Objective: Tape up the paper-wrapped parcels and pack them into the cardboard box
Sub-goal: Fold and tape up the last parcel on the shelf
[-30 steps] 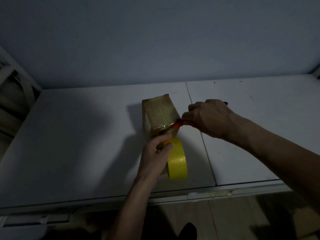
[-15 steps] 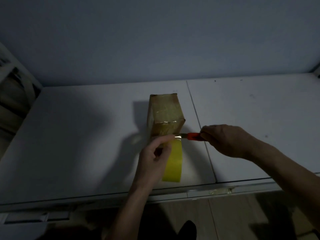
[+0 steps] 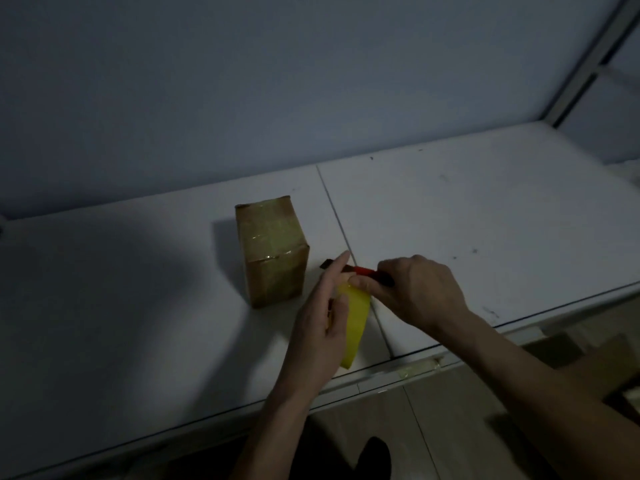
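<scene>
Left hand (image 3: 320, 327) grips tape roll (image 3: 355, 327), right hand (image 3: 412, 289) grips red cutter (image 3: 360, 270); 1 taped parcel (image 3: 273, 254) upright, apart, just beyond-left, nearer left hand.

Left hand (image 3: 320, 327) grips tape roll (image 3: 355, 323); right hand (image 3: 415, 289) grips cutter (image 3: 360, 270).

dim rm | blue-grey wall (image 3: 277, 81) | white table (image 3: 485, 220) | tile floor (image 3: 450, 427)

Dim, grainy view; soft dark shadows leftward; edges bent by wide lens.
</scene>
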